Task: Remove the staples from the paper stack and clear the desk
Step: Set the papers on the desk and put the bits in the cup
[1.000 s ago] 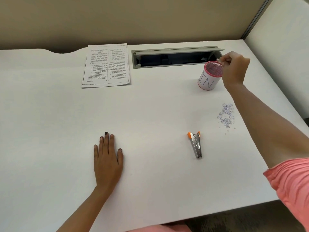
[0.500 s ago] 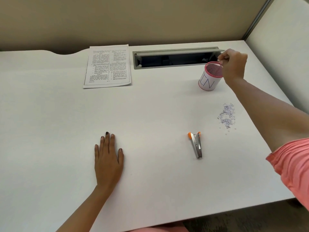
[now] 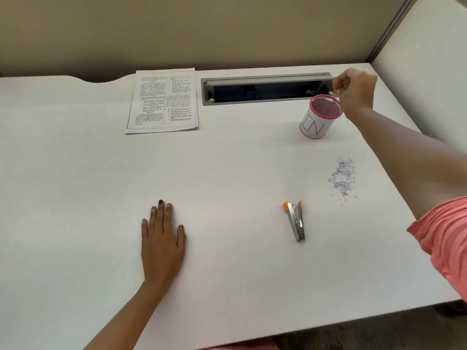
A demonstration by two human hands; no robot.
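The printed paper stack (image 3: pixel 163 100) lies flat at the back of the white desk (image 3: pixel 227 173). A metal staple remover with orange tips (image 3: pixel 296 220) lies right of centre. A pile of small removed staples and bits (image 3: pixel 343 176) sits near the right edge. A pink mesh cup (image 3: pixel 321 116) with a white label stands at the back right. My right hand (image 3: pixel 355 89) hovers just above the cup's rim, fingertips pinched together; whether something tiny is between them is too small to tell. My left hand (image 3: pixel 163 242) rests flat on the desk, fingers together.
A grey cable tray slot (image 3: pixel 267 88) with its lid raised is set into the desk behind the cup. Beige partition walls (image 3: pixel 227 29) close off the back and the right side. The desk's front edge runs along the bottom right.
My right hand has risen slightly above the cup's rim and stays pinched. My left hand, the remover and the papers have not moved.
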